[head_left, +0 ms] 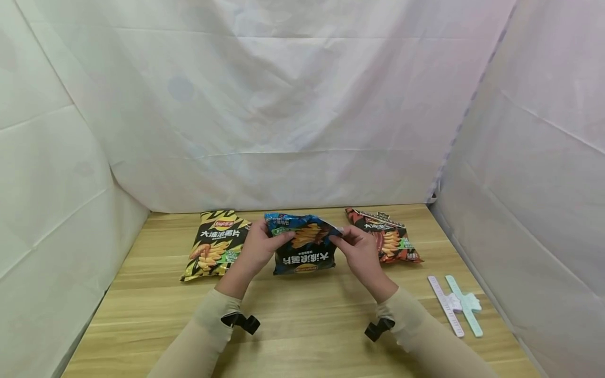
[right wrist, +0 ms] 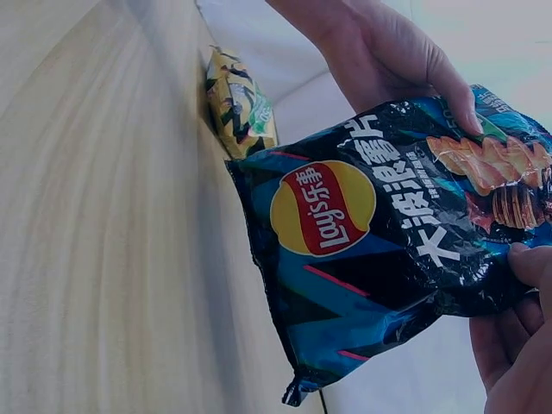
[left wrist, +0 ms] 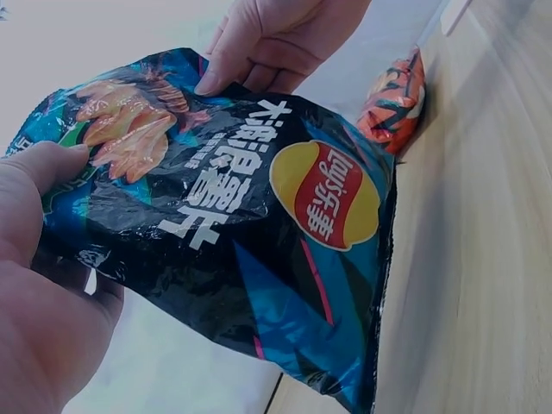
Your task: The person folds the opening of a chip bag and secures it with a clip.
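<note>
A blue-and-black bag of potato chips (head_left: 304,252) is held upside down over the middle of the table. Its printed logo faces down in the head view. My left hand (head_left: 261,243) pinches the bag's left side near the upper end, thumb on the front. On the opposite side, my right hand (head_left: 360,251) pinches the upper right corner, thumb also in front. Both wrist views show the same bag (left wrist: 216,224) (right wrist: 371,216) between the two hands, its lower end hanging free of any grip. The fingers behind the bag are partly hidden.
A yellow-and-black chip bag (head_left: 212,247) lies to the left, partly behind my left hand. To the right lies a red-and-black chip bag (head_left: 389,241) with a ruler-marked strip along its top. A lilac clip (head_left: 446,304) and a mint clip (head_left: 465,304) lie near the table's right edge.
</note>
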Action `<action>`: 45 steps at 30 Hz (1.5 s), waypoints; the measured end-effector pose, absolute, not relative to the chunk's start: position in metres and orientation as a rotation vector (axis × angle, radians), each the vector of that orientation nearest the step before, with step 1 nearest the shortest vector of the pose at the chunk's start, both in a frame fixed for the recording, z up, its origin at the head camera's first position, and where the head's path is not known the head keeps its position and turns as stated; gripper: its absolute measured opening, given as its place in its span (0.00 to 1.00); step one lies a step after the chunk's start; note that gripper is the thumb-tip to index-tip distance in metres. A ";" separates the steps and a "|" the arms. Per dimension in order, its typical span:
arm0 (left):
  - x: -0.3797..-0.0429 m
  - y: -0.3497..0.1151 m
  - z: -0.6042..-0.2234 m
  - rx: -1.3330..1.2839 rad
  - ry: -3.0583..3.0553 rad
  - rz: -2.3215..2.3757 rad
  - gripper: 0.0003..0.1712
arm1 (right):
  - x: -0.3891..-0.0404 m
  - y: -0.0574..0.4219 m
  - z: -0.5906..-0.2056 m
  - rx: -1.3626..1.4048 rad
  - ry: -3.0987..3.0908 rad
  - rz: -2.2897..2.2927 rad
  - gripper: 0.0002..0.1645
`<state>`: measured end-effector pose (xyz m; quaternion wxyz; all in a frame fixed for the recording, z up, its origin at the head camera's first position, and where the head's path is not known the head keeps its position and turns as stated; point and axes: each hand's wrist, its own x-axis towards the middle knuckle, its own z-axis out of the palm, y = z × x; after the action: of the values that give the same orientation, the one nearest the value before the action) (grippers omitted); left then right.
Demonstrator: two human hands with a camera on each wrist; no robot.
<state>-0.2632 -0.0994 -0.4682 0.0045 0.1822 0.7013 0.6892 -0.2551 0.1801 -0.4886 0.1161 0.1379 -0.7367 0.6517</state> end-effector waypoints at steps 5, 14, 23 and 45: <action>-0.262 -0.103 -0.475 0.637 2.259 1.999 0.13 | -0.251 0.183 -0.498 0.356 -2.225 1.898 0.08; -0.264 -0.106 -0.484 0.690 2.280 1.904 0.10 | -0.249 0.185 -0.512 0.346 -2.211 1.943 0.10; -0.261 -0.105 -0.480 0.661 2.270 1.893 0.16 | -0.249 0.188 -0.514 0.371 -2.184 1.995 0.09; -0.265 -0.092 -0.399 1.217 2.761 0.919 0.11 | -0.247 0.188 -0.514 0.434 -2.112 2.092 0.09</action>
<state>-0.2651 -0.0918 -0.3994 -0.0066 0.3859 0.8753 0.2914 -0.2468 0.1878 -0.5143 0.0686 0.1441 -0.7012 0.6949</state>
